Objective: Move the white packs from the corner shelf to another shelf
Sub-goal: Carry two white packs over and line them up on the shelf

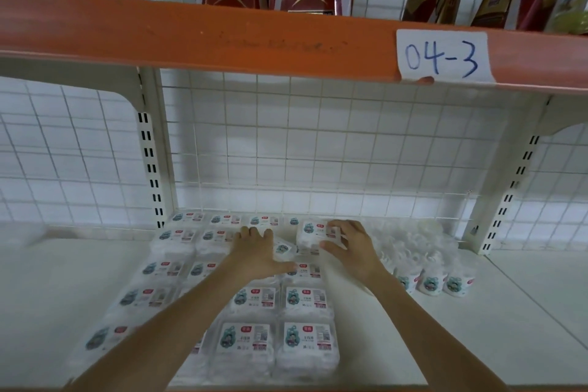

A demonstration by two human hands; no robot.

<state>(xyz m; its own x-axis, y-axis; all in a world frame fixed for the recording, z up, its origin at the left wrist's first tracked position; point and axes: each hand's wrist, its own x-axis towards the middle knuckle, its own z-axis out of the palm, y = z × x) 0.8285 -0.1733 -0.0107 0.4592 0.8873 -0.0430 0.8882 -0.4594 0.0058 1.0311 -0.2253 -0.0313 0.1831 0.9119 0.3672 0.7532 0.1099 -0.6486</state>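
White packs (306, 305) lie in flat rows on the white lower shelf (525, 312), each in clear wrap with a printed label bearing a teal figure and a red mark. One raised pack (313, 237) sits above the rear rows; the right hand (351, 247) grips it, thumb and fingers curled round its edges. The left hand (259, 253) rests flat on neighbouring packs, fingers extended. Judged status: this shelf looks well stocked and the task partly complete; whether packs arrive or depart cannot be told. Loose wrapped rolls (432, 280) lie just right. Above, an orange shelf edge (222, 38) carries a tag (442, 56) reading 04-3.
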